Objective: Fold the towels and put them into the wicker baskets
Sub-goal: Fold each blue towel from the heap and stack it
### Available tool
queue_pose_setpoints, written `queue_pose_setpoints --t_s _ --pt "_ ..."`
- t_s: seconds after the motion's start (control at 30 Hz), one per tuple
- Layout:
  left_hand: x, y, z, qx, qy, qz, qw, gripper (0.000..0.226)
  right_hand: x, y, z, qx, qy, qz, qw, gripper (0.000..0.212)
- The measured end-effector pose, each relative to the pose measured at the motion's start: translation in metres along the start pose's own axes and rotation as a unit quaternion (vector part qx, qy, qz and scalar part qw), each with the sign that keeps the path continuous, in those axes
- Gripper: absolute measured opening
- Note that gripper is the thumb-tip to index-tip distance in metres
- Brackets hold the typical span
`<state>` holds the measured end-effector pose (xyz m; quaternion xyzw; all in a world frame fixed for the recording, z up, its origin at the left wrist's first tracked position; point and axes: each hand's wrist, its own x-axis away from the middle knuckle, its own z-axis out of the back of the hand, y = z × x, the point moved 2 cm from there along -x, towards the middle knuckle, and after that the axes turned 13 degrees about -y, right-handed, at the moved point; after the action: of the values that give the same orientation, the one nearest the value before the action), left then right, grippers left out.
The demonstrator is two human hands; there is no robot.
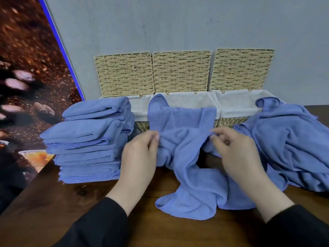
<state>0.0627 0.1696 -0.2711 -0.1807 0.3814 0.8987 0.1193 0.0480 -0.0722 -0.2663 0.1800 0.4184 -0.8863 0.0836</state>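
Handling: a crumpled blue towel [188, 157] is held up at the middle of the wooden table [53, 202], its lower end trailing on the tabletop and its upper edge draped over the front rim of the middle basket [192, 100].
Left hand [138, 155]: the towel's left upper fold is pinched between thumb and fingers.
Right hand [235, 150]: the towel's right upper fold is pinched with curled fingertips.
Folded stack [90, 139]: blue towels are piled at the left, just in front of the left basket [142, 106].
Unfolded heap [292, 139]: loose blue towels are bunched at the right, beside the right basket [236, 102].
Baskets: three are lined up against the grey wall [178, 24], lids raised, white liners shown.
Sleeves: black fabric is seen at both wrists.
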Motion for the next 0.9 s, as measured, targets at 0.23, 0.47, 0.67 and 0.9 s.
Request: queue_pose_setpoints --t_s 0.23,0.47,0.67,0.9 --pt "0.017 0.013 -0.009 0.046 -0.175 -0.020 0.983 0.024 0.002 0.006 0.016 0.127 -0.083 -0.078 0.985 0.045" --pt "0.027 0.010 -0.021 -0.096 -0.409 -0.041 0.906 0.064 0.020 -0.016 0.001 0.160 -0.364 -0.050 0.916 0.031" --pt "0.023 0.010 -0.022 -0.114 -0.355 -0.049 0.927 0.015 0.015 -0.010 -0.004 0.124 -0.282 -0.037 0.951 0.025" --pt "0.017 0.009 0.010 -0.076 -0.072 0.003 0.994 0.010 0.004 0.003 0.017 -0.003 -0.060 -0.117 0.991 0.018"
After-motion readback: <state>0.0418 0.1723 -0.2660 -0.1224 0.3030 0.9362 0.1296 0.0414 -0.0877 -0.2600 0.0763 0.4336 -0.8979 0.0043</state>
